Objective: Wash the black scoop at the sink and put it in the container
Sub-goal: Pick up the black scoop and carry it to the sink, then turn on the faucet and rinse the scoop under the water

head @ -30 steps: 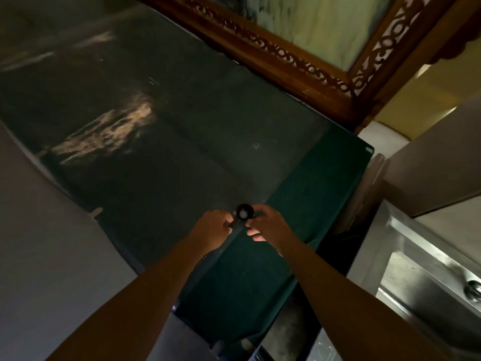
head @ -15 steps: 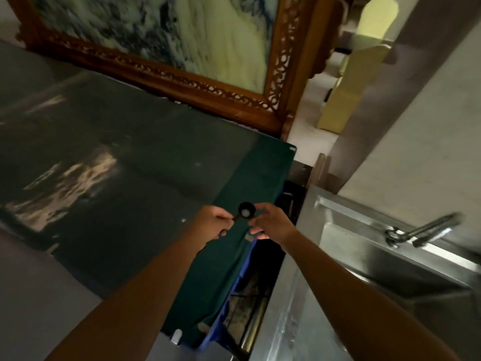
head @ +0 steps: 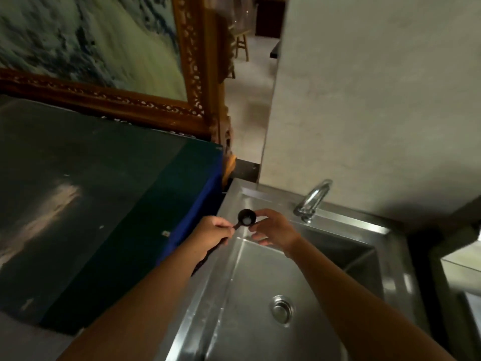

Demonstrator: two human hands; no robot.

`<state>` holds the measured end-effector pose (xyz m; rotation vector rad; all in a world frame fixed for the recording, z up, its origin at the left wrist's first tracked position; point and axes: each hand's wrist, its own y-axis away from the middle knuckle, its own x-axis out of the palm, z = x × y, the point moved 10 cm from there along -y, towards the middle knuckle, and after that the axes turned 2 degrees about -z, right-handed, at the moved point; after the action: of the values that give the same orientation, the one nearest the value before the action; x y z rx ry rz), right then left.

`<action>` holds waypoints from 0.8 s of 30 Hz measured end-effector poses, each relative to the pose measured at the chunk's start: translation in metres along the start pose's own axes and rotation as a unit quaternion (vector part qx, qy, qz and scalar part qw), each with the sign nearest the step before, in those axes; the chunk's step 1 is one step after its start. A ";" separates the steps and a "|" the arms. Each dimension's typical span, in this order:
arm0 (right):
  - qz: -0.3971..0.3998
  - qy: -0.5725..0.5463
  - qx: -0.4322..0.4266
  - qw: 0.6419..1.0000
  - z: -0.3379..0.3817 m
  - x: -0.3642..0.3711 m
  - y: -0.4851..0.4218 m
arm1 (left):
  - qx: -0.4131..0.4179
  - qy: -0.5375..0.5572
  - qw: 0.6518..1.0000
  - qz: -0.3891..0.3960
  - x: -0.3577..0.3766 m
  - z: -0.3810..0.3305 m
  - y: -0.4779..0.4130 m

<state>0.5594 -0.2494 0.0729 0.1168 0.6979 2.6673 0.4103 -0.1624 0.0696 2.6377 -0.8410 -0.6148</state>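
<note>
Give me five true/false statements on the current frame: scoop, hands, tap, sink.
1. The left hand pinches the handle of the black scoop. True.
2. The scoop bowl is completely clean and empty. False: a pale patch shows inside it.
3. Water is running from the faucet. False: no stream is visible.
4. The right hand has its fingertips at the scoop bowl. True.
5. The sink is full of dishes. False: the basin shows only its drain.
</note>
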 end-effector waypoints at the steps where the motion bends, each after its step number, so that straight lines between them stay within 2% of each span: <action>1: -0.001 0.000 -0.001 1.000 -0.005 -0.017 0.004 | -0.005 0.002 1.000 0.006 0.017 -0.003 0.001; 12: -0.043 0.009 0.029 0.999 -0.059 -0.139 0.002 | -0.032 0.003 0.994 0.105 0.141 -0.003 -0.023; 15: -0.134 0.034 0.056 0.989 -0.086 -0.183 -0.022 | -0.046 0.006 0.992 0.121 0.160 0.014 -0.043; 18: -0.248 0.128 0.053 0.959 -0.096 -0.227 -0.049 | -0.065 0.023 0.989 0.134 0.173 0.033 -0.061; 21: -0.292 0.152 0.038 0.943 -0.098 -0.243 -0.079 | -0.073 0.031 0.986 0.149 0.182 0.049 -0.081; 24: -0.321 0.190 -0.012 0.928 -0.090 -0.253 -0.111 | -0.083 0.036 0.985 0.149 0.190 0.064 -0.102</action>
<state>0.8154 -0.2974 -0.0556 -0.5580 0.6687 2.0669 0.5679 -0.2070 -0.0845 2.3093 -1.0856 -0.4850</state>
